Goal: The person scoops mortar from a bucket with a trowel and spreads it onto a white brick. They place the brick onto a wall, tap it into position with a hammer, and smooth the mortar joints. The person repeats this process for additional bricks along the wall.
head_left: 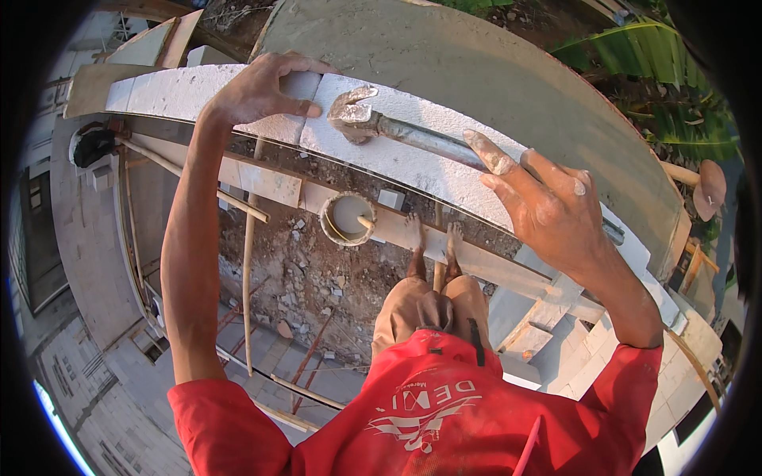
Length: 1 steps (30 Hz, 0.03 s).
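My left hand point(258, 95) is laid over a pale lightweight block point(171, 89) in the wall's top course. Its thumb and forefinger point right, close to the joint with the neighbouring white block point(421, 119); the other fingers are hidden behind. On that neighbouring block lies a hammer point(425, 141) with a mortar-crusted, claw-like head and a metal tube handle. My right hand point(552, 198) closes round the handle, thumb on the near side and fingers on the far side. Grey-white dust coats its fingers. The handle's end shows beyond my wrist.
A grey mortar surface point(508, 103) stretches behind the wall. Below, a bucket point(348, 218) with pale liquid stands by a narrow plank point(492, 266) under my bare feet. Bamboo poles point(249, 285) cross over rubble. Banana leaves point(635, 59) hang at the far right.
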{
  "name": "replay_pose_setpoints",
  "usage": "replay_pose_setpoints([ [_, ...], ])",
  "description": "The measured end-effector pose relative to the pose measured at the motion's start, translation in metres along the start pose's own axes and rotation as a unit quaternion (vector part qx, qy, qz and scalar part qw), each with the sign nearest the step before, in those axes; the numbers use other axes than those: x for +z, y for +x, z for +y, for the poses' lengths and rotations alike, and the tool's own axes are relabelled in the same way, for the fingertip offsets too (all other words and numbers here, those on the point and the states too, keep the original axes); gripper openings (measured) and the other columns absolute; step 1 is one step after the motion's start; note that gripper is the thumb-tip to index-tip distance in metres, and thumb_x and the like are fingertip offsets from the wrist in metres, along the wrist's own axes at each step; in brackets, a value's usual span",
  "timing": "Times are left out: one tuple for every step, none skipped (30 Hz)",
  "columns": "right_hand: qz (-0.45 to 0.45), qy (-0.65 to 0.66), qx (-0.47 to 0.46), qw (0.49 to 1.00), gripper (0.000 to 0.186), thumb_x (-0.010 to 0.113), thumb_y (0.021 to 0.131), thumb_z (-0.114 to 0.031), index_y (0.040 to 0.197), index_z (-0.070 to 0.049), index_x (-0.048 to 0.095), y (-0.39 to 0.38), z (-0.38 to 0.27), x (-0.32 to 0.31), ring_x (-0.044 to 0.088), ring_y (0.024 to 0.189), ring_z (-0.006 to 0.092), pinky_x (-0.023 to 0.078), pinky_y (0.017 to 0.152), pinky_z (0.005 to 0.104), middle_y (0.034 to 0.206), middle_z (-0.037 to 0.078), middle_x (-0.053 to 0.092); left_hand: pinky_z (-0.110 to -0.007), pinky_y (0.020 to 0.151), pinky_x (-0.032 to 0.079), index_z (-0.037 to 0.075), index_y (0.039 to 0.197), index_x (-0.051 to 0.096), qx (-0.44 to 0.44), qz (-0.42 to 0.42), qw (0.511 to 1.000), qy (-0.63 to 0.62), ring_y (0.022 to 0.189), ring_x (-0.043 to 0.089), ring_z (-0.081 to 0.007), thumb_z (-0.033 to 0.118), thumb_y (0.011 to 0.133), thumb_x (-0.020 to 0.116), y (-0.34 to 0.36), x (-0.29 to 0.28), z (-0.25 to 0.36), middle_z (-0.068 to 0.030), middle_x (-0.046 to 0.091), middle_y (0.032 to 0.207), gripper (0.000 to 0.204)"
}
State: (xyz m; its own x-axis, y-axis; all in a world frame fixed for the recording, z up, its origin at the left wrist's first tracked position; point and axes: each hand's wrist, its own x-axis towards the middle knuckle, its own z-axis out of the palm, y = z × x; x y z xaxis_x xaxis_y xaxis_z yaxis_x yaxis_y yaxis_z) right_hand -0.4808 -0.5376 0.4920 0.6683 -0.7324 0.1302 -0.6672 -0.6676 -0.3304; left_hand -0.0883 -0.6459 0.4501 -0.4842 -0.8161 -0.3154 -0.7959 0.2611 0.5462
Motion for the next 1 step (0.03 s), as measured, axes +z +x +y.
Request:
replay_pose_setpoints([
  [0.001,0.021,0.008,1.0,0.048,0.075,0.089,-0.013,0.136,-0.014,0.065,0.0,0.0013,-0.0043,0.063,0.058,0.0245,0.048,0.049,0.036,0.078,0.01,0.061,-0.039,0.115,0.042,0.012,0.135,0.064,-0.018,-0.026,0.999,0.029,0.122,0.063,-0.0223,0.023,0.072,0.09,-0.0001,-0.0041,0.0006,-0.0148,0.067,0.132,0.07],
])
